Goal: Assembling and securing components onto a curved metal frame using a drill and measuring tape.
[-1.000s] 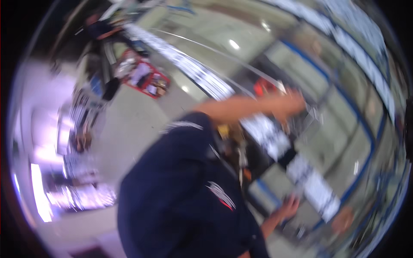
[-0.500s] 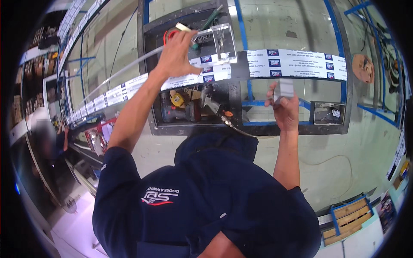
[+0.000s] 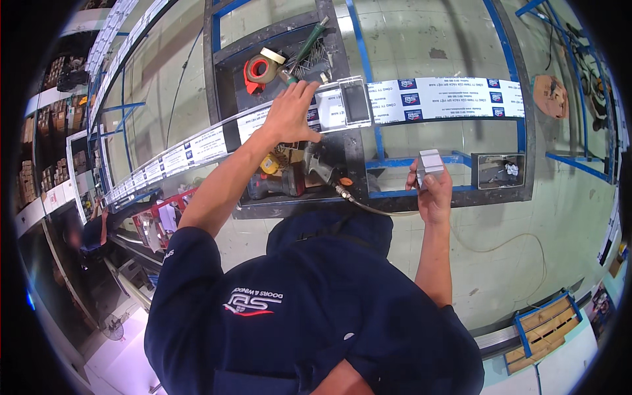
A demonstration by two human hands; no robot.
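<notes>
My left hand (image 3: pixel 289 115) spans a long white profile (image 3: pixel 332 112) with printed protective film, fingers over its far edge and thumb along the near one. The profile's right end shows a rectangular frame-like end (image 3: pixel 356 102) over the bench. Another film-covered profile (image 3: pixel 447 100) lies to its right on the bench. Held up near the bench's front edge is a small whitish block (image 3: pixel 431 162), ridged and box-shaped, gripped between the thumb and fingers of my right hand (image 3: pixel 434 191).
The dark-framed bench (image 3: pixel 421 197) has open bays with blue bars. Its trays hold tape rolls (image 3: pixel 260 69), a green-handled tool (image 3: pixel 309 46), a cordless drill (image 3: pixel 276 184) and an air gun (image 3: pixel 319 164) with a hose. A small box (image 3: pixel 500 171) sits front right. Another person (image 3: pixel 92 234) stands far left.
My left hand has lowered the long profile toward me onto the bench, uncovering the tape rolls. My right hand has come slightly down and nearer with the block.
</notes>
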